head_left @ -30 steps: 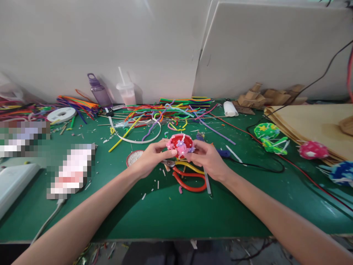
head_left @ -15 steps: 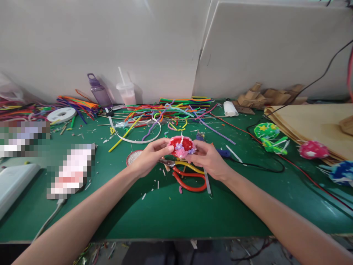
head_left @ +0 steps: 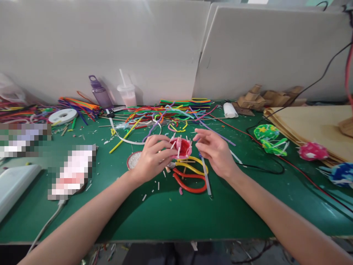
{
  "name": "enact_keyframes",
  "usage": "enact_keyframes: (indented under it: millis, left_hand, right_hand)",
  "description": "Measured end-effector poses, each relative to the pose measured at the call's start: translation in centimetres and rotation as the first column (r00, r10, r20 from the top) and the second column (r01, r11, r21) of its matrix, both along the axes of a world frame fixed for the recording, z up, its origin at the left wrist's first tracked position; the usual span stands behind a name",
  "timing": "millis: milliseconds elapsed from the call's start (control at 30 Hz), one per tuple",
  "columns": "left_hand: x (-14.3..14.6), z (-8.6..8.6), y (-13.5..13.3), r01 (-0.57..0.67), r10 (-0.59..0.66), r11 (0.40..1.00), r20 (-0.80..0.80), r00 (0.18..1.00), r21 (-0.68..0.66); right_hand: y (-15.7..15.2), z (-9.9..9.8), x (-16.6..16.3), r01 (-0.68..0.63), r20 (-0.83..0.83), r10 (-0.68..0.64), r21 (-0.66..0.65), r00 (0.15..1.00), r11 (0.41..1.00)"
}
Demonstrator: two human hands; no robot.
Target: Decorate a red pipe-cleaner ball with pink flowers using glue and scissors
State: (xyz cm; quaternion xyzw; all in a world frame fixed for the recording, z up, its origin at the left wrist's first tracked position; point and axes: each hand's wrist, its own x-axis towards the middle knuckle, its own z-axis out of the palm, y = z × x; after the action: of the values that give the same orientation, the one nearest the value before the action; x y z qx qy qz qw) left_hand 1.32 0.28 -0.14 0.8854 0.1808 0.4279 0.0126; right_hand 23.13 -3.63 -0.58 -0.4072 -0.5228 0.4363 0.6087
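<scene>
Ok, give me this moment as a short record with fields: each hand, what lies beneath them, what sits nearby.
Left hand: holds small red-and-pink pipe-cleaner craft piece
Right hand: open, holding nothing, right of the piece
Beneath: red-and-yellow-handled pliers on green table mat
Nearby: round dish of white beads, beside the left hand
Behind: loose pile of coloured pipe cleaners

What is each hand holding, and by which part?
Left hand grips the red-and-pink craft cup by its left side. Right hand is open beside it, apart, holding nothing.
</scene>
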Motion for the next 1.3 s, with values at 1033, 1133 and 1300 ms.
enact_keyframes:
  millis: [1033,1133,1300]
  left_hand:
    - [0.1,-0.2,-0.3,0.054,-0.019,0.986,-0.219,0.976,0.155]
    - [0.4,0.0,-0.6,0.036,-0.018,0.991,-0.133,0.991,0.131]
    - [0.8,0.3,-0.9,-0.075,0.087,0.987,0.077,0.993,-0.142]
  right_hand:
    - [-1.1,0.9,-0.4,-0.048,0.558,-0.258,0.474,0.789,0.879]
    - [-1.1,1.0,-0.2,-0.028,0.54,-0.259,0.466,0.8,0.884]
    - [-1.5,0.8,-0.1,0.047,0.525,-0.336,0.487,0.782,0.872]
